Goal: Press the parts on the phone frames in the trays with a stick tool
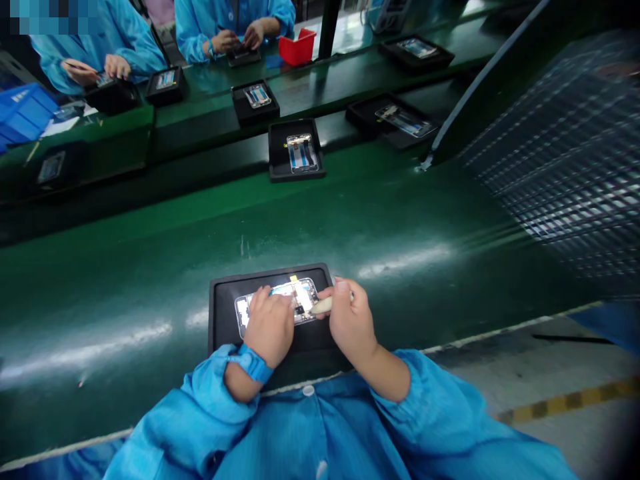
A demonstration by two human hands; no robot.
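Green tabletop [390,220] surrounds the black tray [224,317], in which an opened phone [305,293] lies, its long axis running left to right, right end slightly farther away. Any print on its yellow tab [294,279] is too small to read. Over the tray, the left hand [273,325] rests loosely open on the phone; the right hand [350,320] pinches a pale tool [323,306]. Beyond the tray, similar trays [277,175] hold phones.

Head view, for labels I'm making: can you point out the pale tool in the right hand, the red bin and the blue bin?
Pale tool [321,306]: head view, tapered front part.
Red bin [296,52]: head view, outer wall.
Blue bin [27,117]: head view, side wall.
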